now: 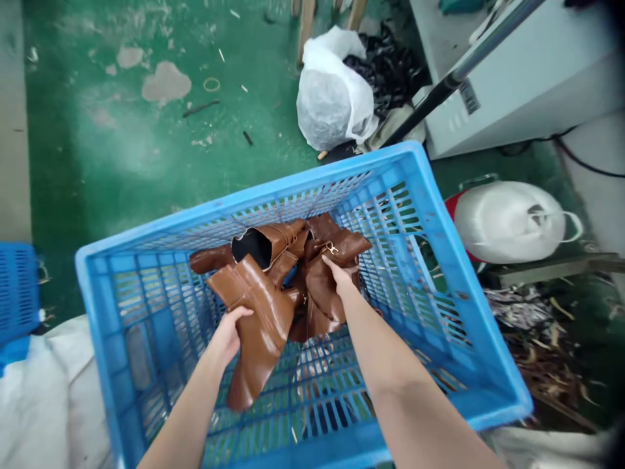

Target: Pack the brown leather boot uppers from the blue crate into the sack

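Inside a large blue plastic crate [195, 212], my left hand [228, 337] grips a glossy brown leather boot upper [261, 312], thumb on top and fingers hidden beneath. It has no sole and hangs tilted, its toe end towards me. My right hand [342, 277] reaches to the crate's far right part and is closed on a darker brown boot upper [319, 293], with the thumb over its edge and the fingers mostly out of sight. Between and behind my hands, more brown uppers lie in a heap, one upper [263, 244] showing its dark lined opening.
Beyond the crate, a stuffed white plastic bag [332, 98] sits on the green floor [122, 143]. A slanting dark pole [439, 91] and a pale cabinet [527, 78] stand right. A silvery container [510, 221] and scraps lie beside the crate. Another blue crate [17, 290] is left.
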Demonstrator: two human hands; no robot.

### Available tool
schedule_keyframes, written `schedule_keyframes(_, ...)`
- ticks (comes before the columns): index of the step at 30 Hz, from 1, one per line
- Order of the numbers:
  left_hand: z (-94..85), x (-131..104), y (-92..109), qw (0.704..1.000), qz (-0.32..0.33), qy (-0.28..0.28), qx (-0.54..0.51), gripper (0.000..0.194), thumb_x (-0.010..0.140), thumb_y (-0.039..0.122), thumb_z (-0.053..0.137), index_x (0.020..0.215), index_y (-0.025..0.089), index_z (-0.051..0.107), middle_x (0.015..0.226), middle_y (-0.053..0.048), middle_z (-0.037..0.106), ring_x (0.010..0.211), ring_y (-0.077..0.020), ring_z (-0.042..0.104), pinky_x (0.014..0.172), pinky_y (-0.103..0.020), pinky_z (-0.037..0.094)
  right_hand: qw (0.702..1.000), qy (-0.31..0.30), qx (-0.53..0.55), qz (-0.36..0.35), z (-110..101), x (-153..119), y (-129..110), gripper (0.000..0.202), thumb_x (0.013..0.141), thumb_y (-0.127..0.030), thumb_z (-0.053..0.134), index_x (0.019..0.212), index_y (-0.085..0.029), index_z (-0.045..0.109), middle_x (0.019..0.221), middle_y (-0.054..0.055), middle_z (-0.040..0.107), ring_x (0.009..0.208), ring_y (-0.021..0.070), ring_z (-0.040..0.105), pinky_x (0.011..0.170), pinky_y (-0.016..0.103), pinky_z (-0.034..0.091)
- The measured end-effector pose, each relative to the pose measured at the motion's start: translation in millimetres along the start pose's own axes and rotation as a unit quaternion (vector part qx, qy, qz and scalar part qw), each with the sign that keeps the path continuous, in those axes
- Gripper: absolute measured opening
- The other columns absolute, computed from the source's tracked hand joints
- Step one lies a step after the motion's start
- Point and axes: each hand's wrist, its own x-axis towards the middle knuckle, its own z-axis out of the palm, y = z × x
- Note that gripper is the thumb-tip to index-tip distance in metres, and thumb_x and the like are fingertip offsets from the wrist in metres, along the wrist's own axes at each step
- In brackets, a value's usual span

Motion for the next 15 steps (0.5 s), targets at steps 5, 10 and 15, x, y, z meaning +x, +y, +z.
schedule_keyframes(5, -19.0, -21, 4, 0.993, 0.091, -0.004, 0.07, 0.033, 0.066, 0.019, 0.074, 0.099, 0.016, 0.066, 0.089, -0.005, 0.076, 0.076, -0.0206, 0.071, 0.079, -0.036, 0.059, 0.997, -0.059, 0.026, -0.042, -19, -11, -6, 0.03, 0.096, -0.039, 0.062, 0.115, -0.016, 0.064, 0.118, 0.008, 0.067, 0.102, 0.0209, 0.066, 0.091, 0.043, 0.056)
schedule_keyframes(10, -18.4, -63, 16, 0.971, 0.206, -0.012, 0.123, 0.06, 0.059, 0.038, 0.086, 0.111, 0.018, 0.064, 0.118, -0.01, 0.072, 0.117, -0.0285, 0.064, 0.11, -0.041, 0.044, 0.982, -0.122, 0.01, -0.142, -101, -87, -28, 0.024, 0.091, -0.029, 0.068, 0.11, -0.013, 0.067, 0.107, 0.007, 0.072, 0.096, 0.0199, 0.069, 0.089, 0.042, 0.057)
schedule_keyframes(15, 7.9, -133, 13, 0.941, 0.317, 0.003, 0.117, 0.077, 0.068, 0.041, 0.082, 0.134, 0.022, 0.049, 0.145, -0.01, 0.055, 0.138, -0.0263, 0.048, 0.123, -0.039, 0.025, 0.957, -0.062, -0.078, -0.271, -162, -233, -74, 0.038, 0.086, -0.017, 0.06, 0.124, -0.017, 0.068, 0.132, 0.014, 0.064, 0.119, 0.0343, 0.059, 0.108, 0.055, 0.041)
